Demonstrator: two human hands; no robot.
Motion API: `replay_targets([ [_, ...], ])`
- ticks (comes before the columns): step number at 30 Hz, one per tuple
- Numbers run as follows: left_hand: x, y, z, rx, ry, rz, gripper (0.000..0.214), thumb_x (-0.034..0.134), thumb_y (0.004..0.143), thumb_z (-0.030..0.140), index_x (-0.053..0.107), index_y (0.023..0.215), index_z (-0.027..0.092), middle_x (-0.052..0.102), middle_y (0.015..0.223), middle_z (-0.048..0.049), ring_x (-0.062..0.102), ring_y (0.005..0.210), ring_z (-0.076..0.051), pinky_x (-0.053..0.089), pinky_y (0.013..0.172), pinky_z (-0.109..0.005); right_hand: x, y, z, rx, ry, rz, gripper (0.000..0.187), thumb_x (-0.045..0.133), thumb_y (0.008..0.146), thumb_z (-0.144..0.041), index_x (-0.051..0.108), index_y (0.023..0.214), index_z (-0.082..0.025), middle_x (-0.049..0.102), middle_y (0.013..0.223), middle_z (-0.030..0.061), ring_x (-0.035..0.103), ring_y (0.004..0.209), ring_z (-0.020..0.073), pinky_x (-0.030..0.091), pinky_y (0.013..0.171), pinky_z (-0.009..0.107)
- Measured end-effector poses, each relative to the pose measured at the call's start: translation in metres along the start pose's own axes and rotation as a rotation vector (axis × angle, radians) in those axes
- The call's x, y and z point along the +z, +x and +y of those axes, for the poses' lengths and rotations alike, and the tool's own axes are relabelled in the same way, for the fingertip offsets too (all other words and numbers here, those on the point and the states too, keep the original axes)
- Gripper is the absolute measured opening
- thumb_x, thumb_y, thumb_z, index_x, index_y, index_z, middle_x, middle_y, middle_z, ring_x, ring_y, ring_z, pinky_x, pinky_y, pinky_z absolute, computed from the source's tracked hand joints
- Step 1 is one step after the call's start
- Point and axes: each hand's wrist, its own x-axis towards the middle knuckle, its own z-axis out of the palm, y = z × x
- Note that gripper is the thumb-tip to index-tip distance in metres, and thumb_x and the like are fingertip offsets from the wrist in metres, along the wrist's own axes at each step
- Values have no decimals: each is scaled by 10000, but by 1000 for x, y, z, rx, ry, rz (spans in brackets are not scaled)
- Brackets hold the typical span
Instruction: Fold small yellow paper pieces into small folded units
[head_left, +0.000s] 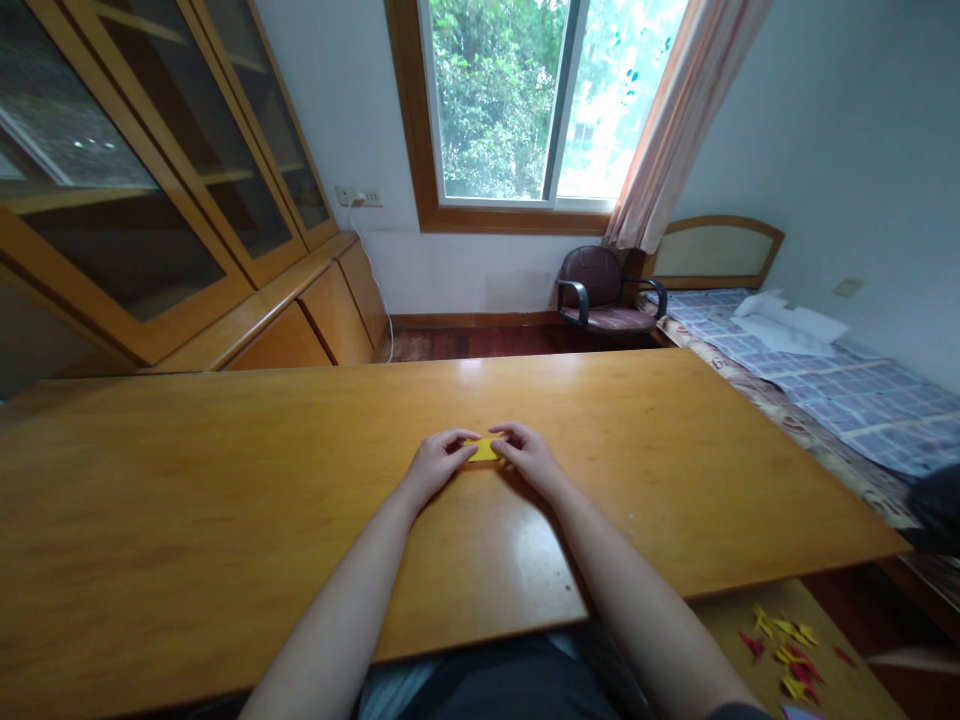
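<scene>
A small piece of yellow paper (484,450) lies on the wooden table (225,480), near its middle. My left hand (436,462) pinches its left side with curled fingers. Pressed against the paper's right side, my right hand (529,456) also has its fingers closed on it. Both hands rest on the tabletop and cover most of the paper, so only a small yellow patch shows between them.
Several small folded yellow and red paper pieces (787,655) lie on a lower surface at the bottom right. A bed (840,400) stands right of the table, a dark chair (604,295) under the window, and glass-door cabinets (150,200) along the left wall.
</scene>
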Motion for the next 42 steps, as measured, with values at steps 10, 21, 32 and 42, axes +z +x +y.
replay_targets([
  [10, 0, 1, 7, 23, 28, -9, 217, 621, 842, 335, 740, 963, 200, 748, 928, -39, 676, 853, -191, 498, 797, -281, 2, 1, -2, -20, -54, -20, 285, 645, 817, -334, 663, 1061, -187, 643, 756, -8, 588, 642, 131, 459, 603, 240],
  [21, 0, 2, 4, 22, 26, -2, 231, 622, 837, 350, 738, 965, 196, 756, 943, -50, 692, 869, -206, 518, 811, -301, 2, 1, 1, -18, -90, -9, 299, 636, 820, -355, 666, 1068, -191, 639, 762, -9, 581, 640, 131, 464, 615, 242],
  [32, 0, 2, 4, 39, 35, 8, 227, 618, 848, 360, 747, 941, 198, 760, 926, -47, 698, 855, -210, 528, 803, -307, 3, 0, -4, -21, -72, -10, 282, 627, 828, -358, 670, 1047, -186, 639, 758, -7, 580, 626, 130, 455, 601, 244],
  [42, 0, 2, 6, 27, 28, 3, 221, 610, 856, 352, 742, 940, 197, 758, 942, -44, 695, 874, -210, 516, 823, -306, 3, 0, -5, -30, -69, -3, 268, 622, 823, -332, 670, 1035, -176, 631, 733, -13, 579, 623, 132, 447, 622, 255],
])
